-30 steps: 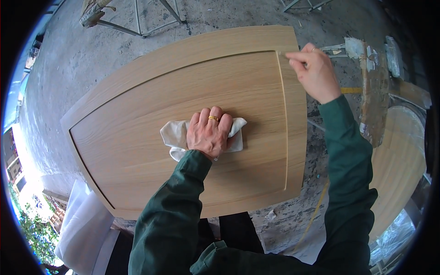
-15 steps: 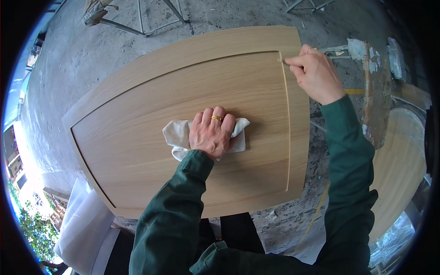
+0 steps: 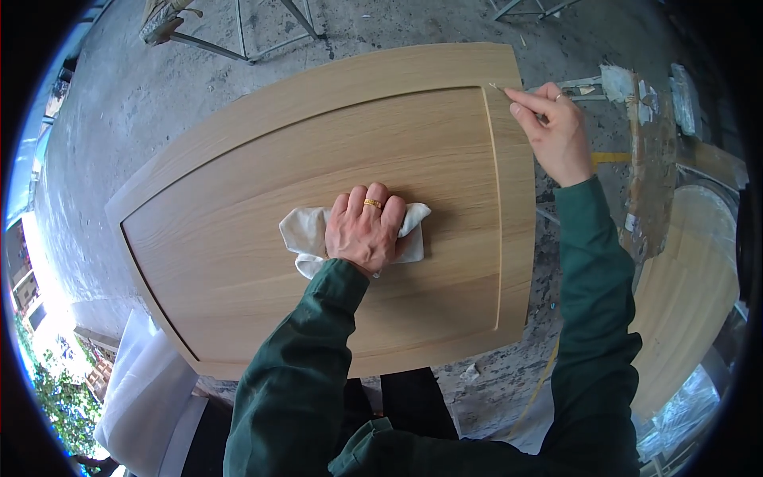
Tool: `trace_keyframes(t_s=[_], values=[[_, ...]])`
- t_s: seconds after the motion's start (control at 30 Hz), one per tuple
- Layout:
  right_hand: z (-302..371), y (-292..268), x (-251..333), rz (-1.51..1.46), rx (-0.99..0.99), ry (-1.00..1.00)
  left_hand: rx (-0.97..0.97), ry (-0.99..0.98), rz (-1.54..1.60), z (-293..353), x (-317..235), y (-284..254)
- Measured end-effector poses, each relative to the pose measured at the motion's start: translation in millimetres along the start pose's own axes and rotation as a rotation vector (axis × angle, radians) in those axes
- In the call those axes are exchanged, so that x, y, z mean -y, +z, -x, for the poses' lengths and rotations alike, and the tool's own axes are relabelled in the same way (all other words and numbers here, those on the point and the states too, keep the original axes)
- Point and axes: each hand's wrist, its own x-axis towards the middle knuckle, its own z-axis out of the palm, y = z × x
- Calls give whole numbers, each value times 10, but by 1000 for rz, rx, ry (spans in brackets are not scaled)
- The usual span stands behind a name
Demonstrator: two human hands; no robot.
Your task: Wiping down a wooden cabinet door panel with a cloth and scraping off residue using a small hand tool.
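Observation:
A pale wood-grain panel (image 3: 445, 191) with a recessed field and a raised border lies in front of me. My left hand (image 3: 366, 226), wearing a gold ring, presses down near the panel's middle, its fingers curled over a crumpled white cloth (image 3: 306, 230). Folds of the cloth stick out on both sides of the hand. At the far right corner of the recess, my right hand (image 3: 556, 131) is closed in a pinch just above the border. A thin pale sliver (image 3: 495, 87) shows at its fingertips; its exact kind is too small to tell.
Metal stand legs (image 3: 238, 40) stand on the grey concrete floor (image 3: 159, 111) beyond the panel. To the right are a worn, taped cardboard-like strip (image 3: 652, 175) and another wooden panel (image 3: 679, 294). White foam sheeting (image 3: 147, 389) hangs at the lower left.
My right hand has drawn slightly right and toward me, lifting off the recess corner, with its thin tip now visible. The left hand and cloth have barely moved.

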Motion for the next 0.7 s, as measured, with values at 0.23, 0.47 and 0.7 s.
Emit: trace_keyframes(t_s=[0.23,0.47,0.7], values=[[286,277,-111,107,-172,-233,5,0,-8,-5,-10,13],[366,209,-110,73,-130,-217,23,-6,-11,24,3,10],[107,129,-15,123,-106,-193,-2,2,2,-9,-23,9]])
